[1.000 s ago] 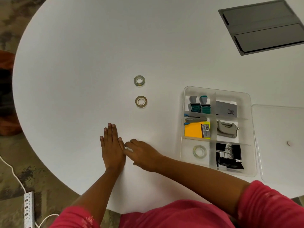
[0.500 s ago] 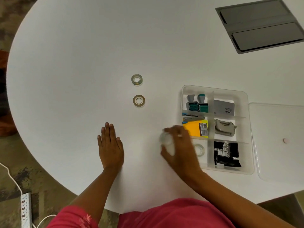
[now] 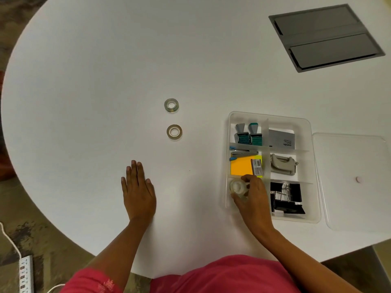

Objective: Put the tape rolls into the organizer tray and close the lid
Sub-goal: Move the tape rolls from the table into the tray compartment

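The right hand (image 3: 252,197) pinched a clear tape roll (image 3: 238,187) in its grip over the organizer tray (image 3: 304,121)'s near-left compartment. Best lowered flat, then released. The left hand (image 3: 138,192) lay spread on the tabletop (image 3: 105,81).

We take this for an office or meeting room. We see a large white round-ended table (image 3: 105,60) with a grey flip-lid cable hatch (image 3: 325,37) set into it near its far right edge, the kind fitted to conference tables. At the near right edge stands a clear organizer tray (image 3: 304,123) of desk supplies: date stamps (image 3: 248,134), a stapler (image 3: 243,153), orange sticky notes (image 3: 241,168), a hole punch (image 3: 282,164), black binder clips (image 3: 285,199). Below the near left edge, patterned carpet (image 3: 42,240) carries a white power strip (image 3: 25,273)
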`<state>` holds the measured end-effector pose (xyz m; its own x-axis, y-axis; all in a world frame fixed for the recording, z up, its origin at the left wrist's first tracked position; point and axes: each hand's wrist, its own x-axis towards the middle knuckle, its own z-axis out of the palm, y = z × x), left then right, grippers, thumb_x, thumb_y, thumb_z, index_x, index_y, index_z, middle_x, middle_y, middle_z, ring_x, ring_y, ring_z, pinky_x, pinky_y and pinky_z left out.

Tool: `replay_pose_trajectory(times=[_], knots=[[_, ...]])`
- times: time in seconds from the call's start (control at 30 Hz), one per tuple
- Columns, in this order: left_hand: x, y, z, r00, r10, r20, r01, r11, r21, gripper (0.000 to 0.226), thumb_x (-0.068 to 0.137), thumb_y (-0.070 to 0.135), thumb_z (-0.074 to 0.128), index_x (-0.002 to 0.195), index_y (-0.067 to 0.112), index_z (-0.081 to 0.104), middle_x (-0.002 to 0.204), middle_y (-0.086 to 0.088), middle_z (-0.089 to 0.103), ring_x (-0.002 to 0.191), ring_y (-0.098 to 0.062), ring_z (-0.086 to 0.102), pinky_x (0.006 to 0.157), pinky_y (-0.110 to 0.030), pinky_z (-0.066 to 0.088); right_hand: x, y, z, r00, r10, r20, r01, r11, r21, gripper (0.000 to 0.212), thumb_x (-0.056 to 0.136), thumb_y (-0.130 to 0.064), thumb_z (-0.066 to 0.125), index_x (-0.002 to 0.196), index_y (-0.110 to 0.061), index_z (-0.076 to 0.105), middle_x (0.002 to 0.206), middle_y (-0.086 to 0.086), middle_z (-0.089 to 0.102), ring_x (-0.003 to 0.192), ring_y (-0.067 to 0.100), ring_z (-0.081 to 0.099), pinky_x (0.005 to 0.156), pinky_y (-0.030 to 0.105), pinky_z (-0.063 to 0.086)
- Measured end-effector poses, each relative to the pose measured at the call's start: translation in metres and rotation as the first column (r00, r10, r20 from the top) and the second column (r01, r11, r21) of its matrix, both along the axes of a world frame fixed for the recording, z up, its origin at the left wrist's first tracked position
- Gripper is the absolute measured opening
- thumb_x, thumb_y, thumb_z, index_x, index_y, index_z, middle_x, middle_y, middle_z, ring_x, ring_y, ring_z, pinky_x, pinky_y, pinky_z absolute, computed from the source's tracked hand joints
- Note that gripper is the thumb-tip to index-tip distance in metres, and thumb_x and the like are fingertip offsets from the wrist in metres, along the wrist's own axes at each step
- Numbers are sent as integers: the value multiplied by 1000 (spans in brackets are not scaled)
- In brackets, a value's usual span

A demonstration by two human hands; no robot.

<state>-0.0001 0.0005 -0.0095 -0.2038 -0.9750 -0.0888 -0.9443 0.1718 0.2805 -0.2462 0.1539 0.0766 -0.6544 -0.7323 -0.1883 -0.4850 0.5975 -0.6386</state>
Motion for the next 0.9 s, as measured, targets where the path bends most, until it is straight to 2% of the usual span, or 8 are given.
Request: replay_pose_trajectory(times=[0.1, 0.2, 0.3, 0.47, 0.57, 0.67, 0.77, 0.9], knots=[[0, 0, -1, 1000, 2, -8, -2, 1000, -4, 56, 98, 25, 20, 152, 11, 15, 162, -6, 15, 150, -22, 12, 123, -43, 14, 6, 0, -3, 997, 65, -30, -64, 998, 18, 47, 73, 5, 75, 113, -3, 53, 108, 15, 60, 98, 30, 56, 82, 32, 47], [1, 0, -2, 1000, 5, -18, -5, 1000, -6, 56, 98, 24, 21, 152, 11, 15, 162, -6, 16, 150, -22, 13, 123, -43, 14, 8, -1, 0, 986, 71, -148, -71, 997, 5, 38, 73, 15, 68, 106, -2, 58, 103, 16, 62, 94, 32, 56, 76, 27, 41], [1, -1, -3, 1000, 3, -23, -4, 1000, -14, 56, 98, 24, 21, 152, 11, 16, 162, -6, 16, 150, -22, 13, 123, -43, 13, 9, -16, 9, 973, 72, -217, -85, 995, -51, 34, 73, 18, 64, 100, -4, 61, 102, 15, 59, 95, 29, 54, 78, 23, 38], [3, 0, -4, 1000, 6, -22, -6, 1000, -15, 56, 98, 25, 20, 152, 12, 15, 162, -6, 16, 150, -21, 12, 123, -42, 12, 20, -73, 26, 951, 216, -219, -254, 954, -162, 35, 72, 18, 61, 99, -5, 62, 100, 14, 60, 95, 25, 54, 81, 19, 39], [3, 0, -5, 1000, 7, -25, -7, 1000, -18, 56, 98, 25, 20, 153, 13, 14, 162, -5, 16, 150, -21, 12, 123, -42, 13, 28, -117, 27, 914, 350, -205, -386, 906, -175, 42, 72, 20, 55, 107, -3, 61, 109, 16, 57, 101, 27, 54, 80, 24, 46], [3, -1, -7, 1000, 9, -22, -9, 1000, -14, 56, 98, 26, 19, 153, 14, 11, 162, -4, 14, 151, -20, 11, 123, -42, 13, 35, -160, 18, 841, 492, -225, -515, 856, -54, 53, 76, 16, 52, 126, -2, 52, 130, 19, 49, 115, 31, 49, 85, 35, 51], [3, -1, -9, 1000, 13, -6, -14, 1000, -15, 57, 98, 27, 18, 153, 14, 9, 162, -4, 12, 151, -19, 9, 123, -42, 13, 41, -192, -2, 781, 591, -199, -589, 804, 76, 62, 85, 10, 52, 142, -5, 33, 151, 20, 29, 134, 37, 34, 100, 42, 44], [4, -1, -11, 1000, 15, -10, -15, 1000, -18, 56, 99, 27, 18, 153, 15, 9, 162, -3, 13, 151, -19, 10, 123, -41, 13, 42, -214, -27, 609, 726, -319, -663, 687, 298, 66, 89, 7, 54, 146, -13, 26, 158, 18, 14, 142, 41, 19, 106, 44, 39]])
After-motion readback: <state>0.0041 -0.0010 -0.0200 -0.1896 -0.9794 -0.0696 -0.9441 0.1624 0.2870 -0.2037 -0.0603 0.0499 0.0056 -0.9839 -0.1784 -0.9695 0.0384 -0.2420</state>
